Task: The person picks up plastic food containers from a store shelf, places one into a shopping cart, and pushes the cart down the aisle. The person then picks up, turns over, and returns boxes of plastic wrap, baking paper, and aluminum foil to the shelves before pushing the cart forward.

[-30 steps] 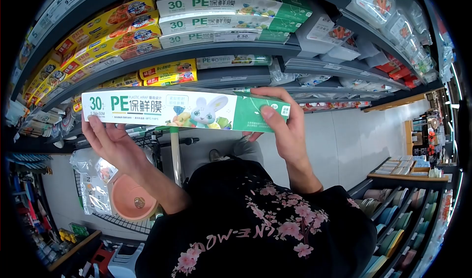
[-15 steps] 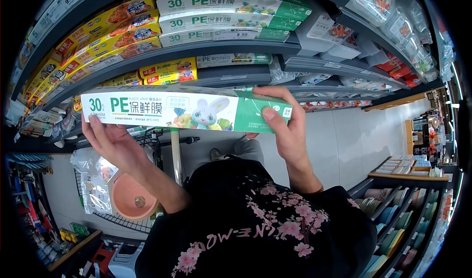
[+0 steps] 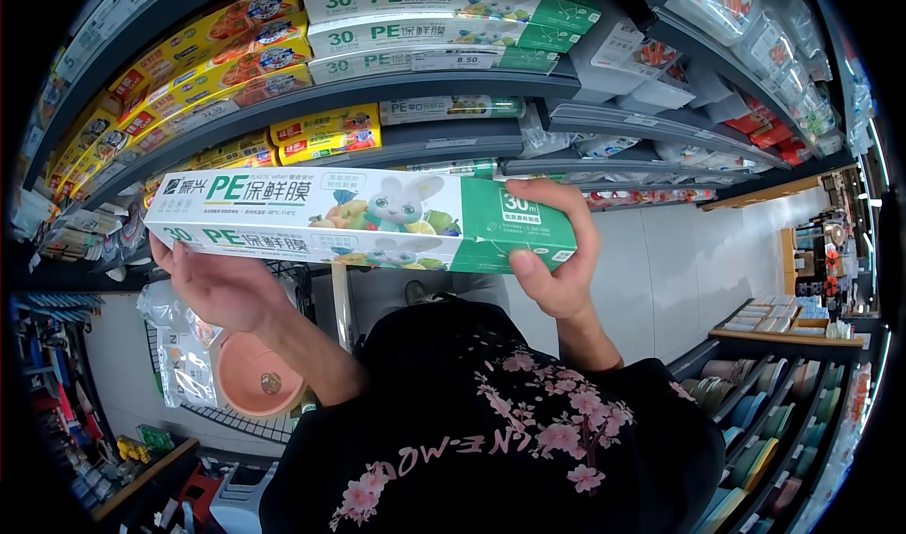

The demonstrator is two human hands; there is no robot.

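A long white and green box of plastic wrap (image 3: 377, 215) is held level in front of me, marked "PE" with a rabbit picture. Its top and front faces both show. My right hand (image 3: 559, 251) is closed around the green right end, thumb on the front, fingers over the top. Under the white left end, my left hand (image 3: 222, 284) supports the box with bent fingers, partly hidden behind it. Matching plastic wrap boxes (image 3: 425, 34) are stacked on the shelf beyond.
Yellow boxes (image 3: 217, 58) fill the shelf at the upper left. A cart (image 3: 247, 423) at lower left carries a pink basin (image 3: 261, 375) and a clear plastic package (image 3: 179, 350). Racked dishes (image 3: 755, 458) stand at the lower right. Packaged containers (image 3: 722, 6) hang at the upper right.
The box has rolled in my hands, so its top face now shows above the narrower front face. Its right end sits slightly lower, and both hands have shifted with it.
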